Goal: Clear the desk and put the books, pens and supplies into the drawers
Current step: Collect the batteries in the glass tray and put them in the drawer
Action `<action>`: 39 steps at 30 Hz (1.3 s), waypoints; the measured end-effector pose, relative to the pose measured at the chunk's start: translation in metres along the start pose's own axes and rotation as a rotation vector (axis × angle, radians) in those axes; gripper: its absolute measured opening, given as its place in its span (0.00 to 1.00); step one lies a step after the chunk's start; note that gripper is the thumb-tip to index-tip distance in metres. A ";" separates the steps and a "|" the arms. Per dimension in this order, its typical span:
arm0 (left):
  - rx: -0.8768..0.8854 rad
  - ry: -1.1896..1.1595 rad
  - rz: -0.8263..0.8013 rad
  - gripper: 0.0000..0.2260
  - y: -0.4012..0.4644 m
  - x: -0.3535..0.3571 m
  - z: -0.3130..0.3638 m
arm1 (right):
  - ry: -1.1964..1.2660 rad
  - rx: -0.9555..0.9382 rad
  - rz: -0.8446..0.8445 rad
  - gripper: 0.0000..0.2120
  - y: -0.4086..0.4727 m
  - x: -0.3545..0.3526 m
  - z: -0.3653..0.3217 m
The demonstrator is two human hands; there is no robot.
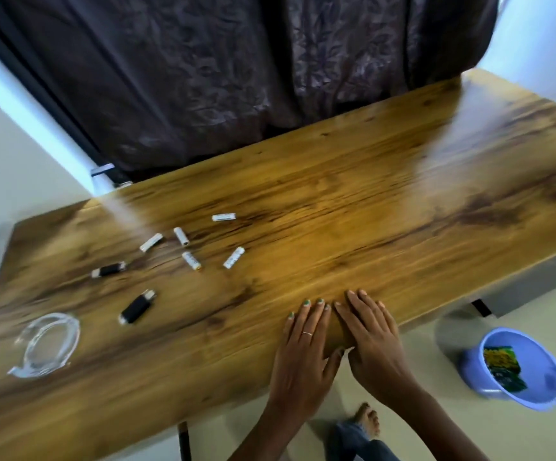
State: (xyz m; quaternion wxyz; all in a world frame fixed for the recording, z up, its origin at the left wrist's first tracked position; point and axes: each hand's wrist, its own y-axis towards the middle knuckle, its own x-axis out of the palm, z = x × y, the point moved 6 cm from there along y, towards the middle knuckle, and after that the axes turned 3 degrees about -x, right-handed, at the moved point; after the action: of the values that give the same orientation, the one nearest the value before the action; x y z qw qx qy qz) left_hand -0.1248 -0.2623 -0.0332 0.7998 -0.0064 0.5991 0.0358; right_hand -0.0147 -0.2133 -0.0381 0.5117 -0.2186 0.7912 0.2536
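Head view shows the left hand (303, 354) and right hand (374, 347) lying flat, fingers straight, side by side on the near edge of the wood-grain desk (336, 201), holding nothing; five small white cylinders (191, 260), two black lighter-shaped items (137, 307) and a clear glass dish (48, 342) lie well apart to their left

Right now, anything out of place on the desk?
Five white batteries lie scattered at odd angles left of centre, beside two black lighters. Both hands rest flat at the near edge, holding nothing.
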 end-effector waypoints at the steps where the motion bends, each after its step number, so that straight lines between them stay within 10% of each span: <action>1: -0.022 -0.003 0.017 0.26 -0.013 -0.004 -0.015 | 0.002 -0.025 -0.006 0.34 0.000 0.006 -0.016; 20: -0.319 -0.084 0.240 0.25 -0.182 -0.058 -0.198 | 0.199 -0.089 -0.248 0.36 0.007 0.071 -0.222; 39: -0.337 -0.212 0.262 0.29 -0.092 -0.068 -0.224 | 0.308 0.329 0.136 0.33 0.156 0.059 -0.136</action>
State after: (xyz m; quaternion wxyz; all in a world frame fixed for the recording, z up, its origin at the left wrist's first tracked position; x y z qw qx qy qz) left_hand -0.3518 -0.3696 -0.0342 0.8343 -0.0583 0.4932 0.2393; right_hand -0.2266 -0.1829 -0.0171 0.3955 -0.1145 0.9035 0.1188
